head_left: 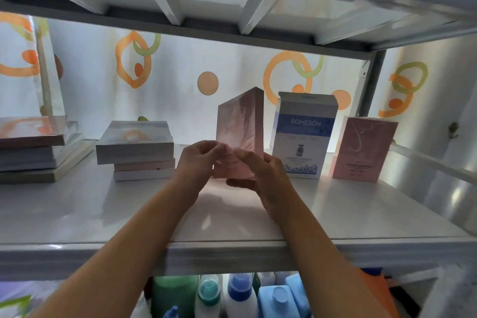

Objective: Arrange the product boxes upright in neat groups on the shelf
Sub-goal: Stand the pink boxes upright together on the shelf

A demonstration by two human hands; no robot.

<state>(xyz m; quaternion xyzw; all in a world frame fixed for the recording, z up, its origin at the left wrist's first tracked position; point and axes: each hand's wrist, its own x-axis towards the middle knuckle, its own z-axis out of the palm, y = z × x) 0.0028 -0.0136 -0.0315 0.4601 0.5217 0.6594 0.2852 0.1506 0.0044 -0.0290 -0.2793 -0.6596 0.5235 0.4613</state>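
From the head camera, both hands meet at the middle of the white shelf (77, 209) around a tall pink box (240, 126) that stands upright, turned so one corner edge faces the camera. The left hand (198, 160) pinches the box's lower left edge with curled fingertips; the right hand (260, 170) curls round its lower right corner, with fingers wrapped under the base. Whether the base touches the shelf cannot be told, since the hands cover it.

At 3 o'clock from the held box stands a white-and-blue box (304, 134) (its front reads ROMESÓN, with a small bottle pictured below), upright and just beside it. Further toward 3 o'clock a second pink box (364, 150) stands upright, near the blue one but apart from it.

At 9 o'clock from the hands lies a stack of flat boxes (136, 150), three high, with a pale one on top. Further toward 9 o'clock, at the picture's edge, a second stack of flat boxes (31, 147) lies on the shelf.

At 6 o'clock, on the level below the shelf, plastic bottles (240, 294) with green, teal and blue caps stand packed close together.
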